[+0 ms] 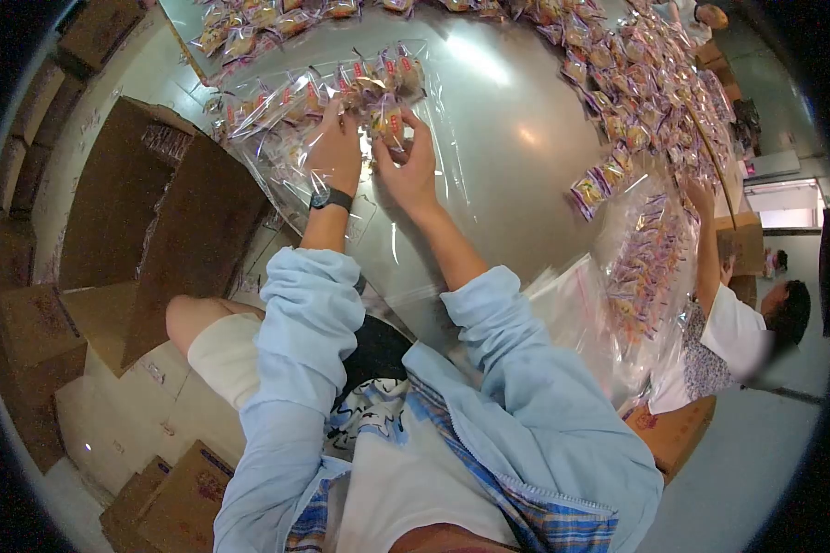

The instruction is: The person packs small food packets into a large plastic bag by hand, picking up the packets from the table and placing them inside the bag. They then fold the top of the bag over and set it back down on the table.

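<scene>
A clear plastic bag (277, 147) lies flat on the metal table in front of me, with a row of small wrapped snack packets (290, 97) at its far part. My left hand (335, 152), with a dark watch on its wrist, has its fingers closed at the bag's film, close to the packets; the fingertips are partly hidden. My right hand (409, 168) pinches one wrapped snack packet (387, 126) between thumb and fingers, just beside the left hand and below the row.
Many more packets (632, 69) are heaped along the table's far and right sides. Another packed clear bag (650, 263) and a stack of flat bags (567, 304) lie at my right. A co-worker (733, 323) reaches in there. An open cardboard box (171, 217) stands at my left.
</scene>
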`<state>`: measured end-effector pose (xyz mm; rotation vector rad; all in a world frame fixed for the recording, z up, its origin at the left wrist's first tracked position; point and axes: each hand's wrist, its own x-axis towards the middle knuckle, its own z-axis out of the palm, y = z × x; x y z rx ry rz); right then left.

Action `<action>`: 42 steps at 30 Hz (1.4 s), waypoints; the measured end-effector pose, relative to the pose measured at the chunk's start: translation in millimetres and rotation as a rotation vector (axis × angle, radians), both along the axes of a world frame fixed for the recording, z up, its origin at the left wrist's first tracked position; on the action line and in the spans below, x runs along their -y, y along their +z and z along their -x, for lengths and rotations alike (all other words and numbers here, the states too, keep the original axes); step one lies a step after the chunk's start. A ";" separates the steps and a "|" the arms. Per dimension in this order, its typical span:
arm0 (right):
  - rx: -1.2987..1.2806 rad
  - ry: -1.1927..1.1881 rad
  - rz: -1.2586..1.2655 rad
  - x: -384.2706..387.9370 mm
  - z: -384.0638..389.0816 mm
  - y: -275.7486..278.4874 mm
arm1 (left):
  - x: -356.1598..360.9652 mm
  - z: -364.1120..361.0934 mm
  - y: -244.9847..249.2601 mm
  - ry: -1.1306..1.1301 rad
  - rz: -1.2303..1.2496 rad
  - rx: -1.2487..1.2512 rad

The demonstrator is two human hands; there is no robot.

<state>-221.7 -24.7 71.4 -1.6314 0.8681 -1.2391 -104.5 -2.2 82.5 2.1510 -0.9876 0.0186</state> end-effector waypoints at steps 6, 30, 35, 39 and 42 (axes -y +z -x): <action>0.026 0.083 0.120 7.3 -4.1 -11.2 | -12.7 -1.6 17.3 -0.017 -0.007 -0.011; -0.451 -0.062 0.659 74.6 -48.7 10.9 | -2.9 -21.4 -5.8 0.014 0.161 -0.165; -0.510 -0.066 0.531 75.6 -43.2 5.2 | -8.5 -18.3 25.3 0.088 0.041 -0.308; -0.593 -0.024 0.583 76.0 -48.7 9.5 | -3.1 -26.2 -6.9 0.065 0.128 -0.191; -0.788 0.039 0.681 69.1 -41.9 28.0 | 6.3 -32.2 -19.0 0.031 0.169 -0.194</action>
